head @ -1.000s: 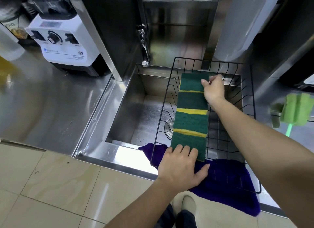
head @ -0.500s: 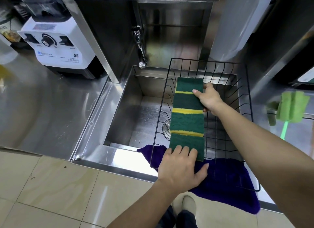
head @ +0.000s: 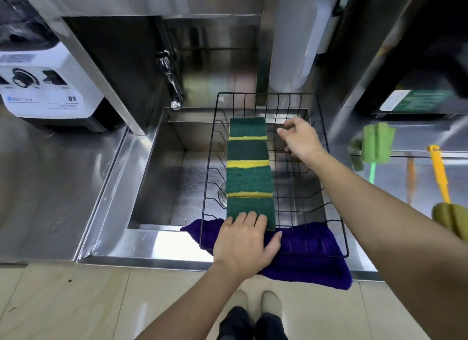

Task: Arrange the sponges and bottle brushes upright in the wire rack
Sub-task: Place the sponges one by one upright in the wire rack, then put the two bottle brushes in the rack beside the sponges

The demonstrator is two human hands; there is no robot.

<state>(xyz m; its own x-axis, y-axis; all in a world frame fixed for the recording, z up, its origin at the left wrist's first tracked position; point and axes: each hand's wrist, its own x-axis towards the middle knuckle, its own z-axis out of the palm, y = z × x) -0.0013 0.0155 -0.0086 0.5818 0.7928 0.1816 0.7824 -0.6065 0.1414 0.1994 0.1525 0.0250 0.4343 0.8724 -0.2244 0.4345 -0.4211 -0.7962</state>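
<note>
A black wire rack (head: pixel 326 147) sits over the sink (head: pixel 162 167) in the middle of the frame. Its near edge rests on a purple cloth (head: pixel 311 261) at the front rim of the sink.

Four green and yellow sponges (head: pixel 249 172) stand in a row down the left part of the rack. They stand on edge and press against each other, from the far end of the rack to the near end.

The left hand (head: pixel 244 243) is at the bottom middle of the frame. Its fingers lie close together and flat on the nearest sponge, with the thumb out to the right over the cloth. It presses the sponge but does not wrap around it.

The right hand (head: pixel 300 139) is above the middle right part of the rack, just beside the far sponge and not touching it. Its fingers are loosely curled and hold nothing.

Two brushes lie on the counter at the right edge of the frame. One is the green brush (head: pixel 376 147), with a light green stick. The other is the yellow brush (head: pixel 440 180), lower down, with an olive sponge head. Both are blurry.

A tap (head: pixel 171 81) hangs over the far left corner of the sink. A white machine (head: pixel 45 91) with a knob stands at the upper left.
</note>
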